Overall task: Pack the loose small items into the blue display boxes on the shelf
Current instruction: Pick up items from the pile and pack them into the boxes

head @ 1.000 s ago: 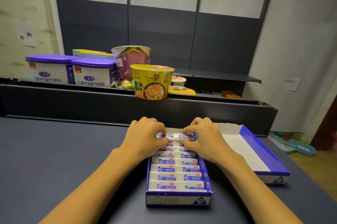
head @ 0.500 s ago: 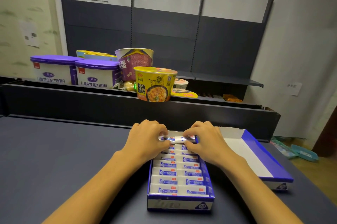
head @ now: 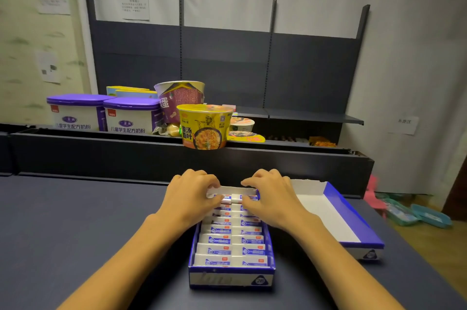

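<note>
Dark blue-grey and flat, the desk (head: 75, 234) is carrying a blue cardboard display box (head: 231, 278) in front of me, and I am using that box as my landmark. Rows of small white wrapped items with blue labels (head: 232, 249) are lying packed inside it. At the box's far end I am seeing my left hand (head: 192, 198) and right hand (head: 270, 196) both curling down over the back row, fingers (head: 214, 184) pinching the last white items (head: 231, 197) there. Just beside the box on its right, a second blue display box with a bare white floor (head: 353, 218) is lying open. Behind the box, a dark shelf rail (head: 126, 155) is holding a yellow instant noodle bowl (head: 204, 127) and two purple-lidded white tubs (head: 101, 115).
</note>
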